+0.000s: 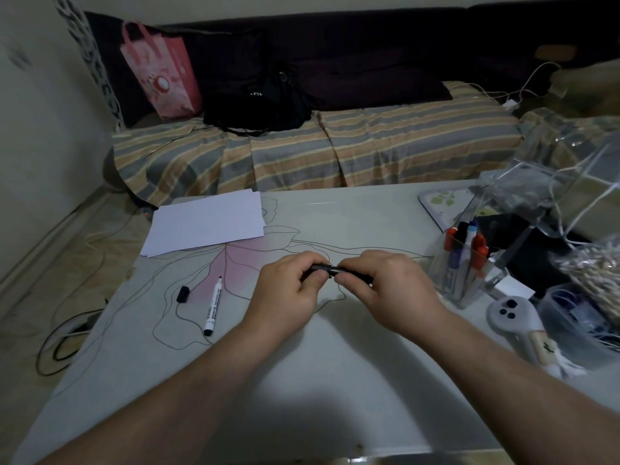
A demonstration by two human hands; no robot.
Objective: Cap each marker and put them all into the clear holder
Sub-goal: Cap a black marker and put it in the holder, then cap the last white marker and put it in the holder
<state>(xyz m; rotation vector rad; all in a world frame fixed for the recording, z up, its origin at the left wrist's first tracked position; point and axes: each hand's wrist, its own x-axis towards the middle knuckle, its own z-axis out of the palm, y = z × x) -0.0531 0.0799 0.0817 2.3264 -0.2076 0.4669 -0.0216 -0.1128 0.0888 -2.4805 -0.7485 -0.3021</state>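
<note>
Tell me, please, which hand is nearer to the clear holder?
Right. The right hand sits just left of the holder, gripping a black marker; the left hand grips the marker's other end, farther from the holder.

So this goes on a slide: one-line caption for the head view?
Both hands press a black marker closed; an uncapped marker and its cap wait left of the clear holder.

Black marker (330,270) mostly hidden inside both hands, cap join perhaps covered by fingers.
</note>
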